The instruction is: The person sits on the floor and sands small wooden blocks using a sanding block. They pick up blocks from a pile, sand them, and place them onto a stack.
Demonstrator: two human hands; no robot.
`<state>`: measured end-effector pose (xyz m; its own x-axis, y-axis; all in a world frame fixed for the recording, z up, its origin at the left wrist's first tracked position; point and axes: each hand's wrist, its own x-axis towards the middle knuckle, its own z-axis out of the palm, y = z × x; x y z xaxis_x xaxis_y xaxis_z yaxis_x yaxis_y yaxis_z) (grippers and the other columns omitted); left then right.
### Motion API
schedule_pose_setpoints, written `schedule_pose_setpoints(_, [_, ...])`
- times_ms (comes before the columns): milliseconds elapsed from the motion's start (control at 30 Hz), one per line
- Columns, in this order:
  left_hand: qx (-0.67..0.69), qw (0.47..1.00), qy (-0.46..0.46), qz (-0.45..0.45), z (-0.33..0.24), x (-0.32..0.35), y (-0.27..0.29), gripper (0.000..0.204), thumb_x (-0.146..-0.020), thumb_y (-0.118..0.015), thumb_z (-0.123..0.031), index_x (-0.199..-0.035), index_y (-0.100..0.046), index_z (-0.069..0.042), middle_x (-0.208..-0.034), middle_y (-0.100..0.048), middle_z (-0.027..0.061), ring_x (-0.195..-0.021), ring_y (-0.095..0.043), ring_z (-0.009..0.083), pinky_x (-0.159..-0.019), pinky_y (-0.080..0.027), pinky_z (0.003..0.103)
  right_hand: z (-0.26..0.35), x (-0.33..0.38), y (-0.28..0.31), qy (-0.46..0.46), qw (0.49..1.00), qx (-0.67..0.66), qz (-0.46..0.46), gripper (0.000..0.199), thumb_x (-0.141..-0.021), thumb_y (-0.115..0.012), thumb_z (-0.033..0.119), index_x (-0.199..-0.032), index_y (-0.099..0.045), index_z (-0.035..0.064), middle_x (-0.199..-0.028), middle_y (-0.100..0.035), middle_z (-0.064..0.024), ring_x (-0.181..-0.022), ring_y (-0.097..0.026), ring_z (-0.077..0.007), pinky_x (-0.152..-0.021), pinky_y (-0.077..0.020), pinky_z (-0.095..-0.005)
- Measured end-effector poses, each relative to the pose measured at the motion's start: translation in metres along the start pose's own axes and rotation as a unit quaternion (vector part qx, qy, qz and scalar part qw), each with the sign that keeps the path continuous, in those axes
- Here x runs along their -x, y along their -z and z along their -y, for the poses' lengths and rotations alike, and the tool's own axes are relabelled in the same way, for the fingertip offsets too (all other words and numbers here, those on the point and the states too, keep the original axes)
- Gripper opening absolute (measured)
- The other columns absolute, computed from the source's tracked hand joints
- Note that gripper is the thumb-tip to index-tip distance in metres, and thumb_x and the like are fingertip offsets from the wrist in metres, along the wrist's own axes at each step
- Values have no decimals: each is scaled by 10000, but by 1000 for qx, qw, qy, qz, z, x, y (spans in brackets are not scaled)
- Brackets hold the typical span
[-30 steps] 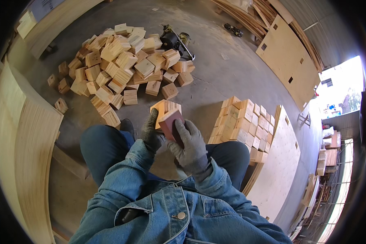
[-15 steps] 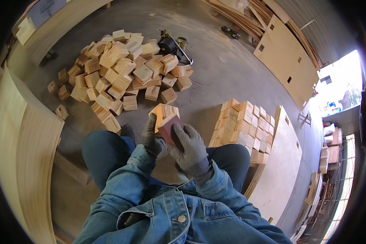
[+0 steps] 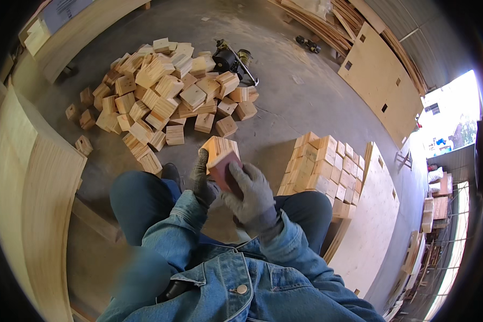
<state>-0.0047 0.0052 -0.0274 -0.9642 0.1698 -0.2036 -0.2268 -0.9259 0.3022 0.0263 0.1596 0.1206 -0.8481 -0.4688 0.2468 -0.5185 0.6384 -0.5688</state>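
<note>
My left hand (image 3: 200,181), in a grey glove, is closed on a pale wooden block (image 3: 218,146) held up in front of my knees. Gloved in grey too, my right hand (image 3: 252,197) grips a flat reddish-brown sanding block (image 3: 225,170). That sanding block lies against the near side of the wooden block and hides part of it. Beyond my hands, a loose heap of wooden blocks (image 3: 161,88) covers the floor. To the right, beside my knee, similar blocks form a neat stack (image 3: 322,166).
Behind the heap lies a black and green power tool (image 3: 233,58). A plywood panel (image 3: 367,220) runs along the right of the stack. Curved pale wooden sheets (image 3: 43,204) stand at my left. More boards (image 3: 383,80) and a small dark tool (image 3: 308,44) are at the far right.
Both hands keep their grips, with hardly any movement between the two blocks. The surroundings sit slightly farther right and lower in view.
</note>
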Motion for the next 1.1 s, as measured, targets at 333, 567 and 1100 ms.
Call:
schedule_pose_setpoints(333, [-28,998,35,-32,3,17,-28,738,-974,-554,-638,-1488,-471,-115,-1344,-623,127,-1190,-633,301,-1001,-536,504,-32,-10,4,-36,997,14,-66,633,-871,-777,249,-1406,-550,-1,-1228,-609,-291,-1075,-635,-461,-907,-541,-475])
schedule_pose_setpoints(567, [-54,995,79,-34,-2,20,-30,774,-931,-583,-684,-1487,-475,-155,-1342,-616,105,-1194,-631,287,-979,-547,536,-45,-31,6,-57,996,7,-67,597,-879,-755,238,-1383,-557,-12,-1228,-604,-308,-1063,-625,-479,-926,-529,-478])
schedule_pose_setpoints(1100, [-20,995,95,-5,3,27,-32,683,-997,-536,-604,-1487,-480,-131,-1378,-609,131,-1220,-630,313,-997,-549,530,-72,-50,4,-113,990,-40,-74,615,-891,-761,232,-1391,-543,-54,-1253,-609,-300,-1131,-621,-457,-965,-522,-451])
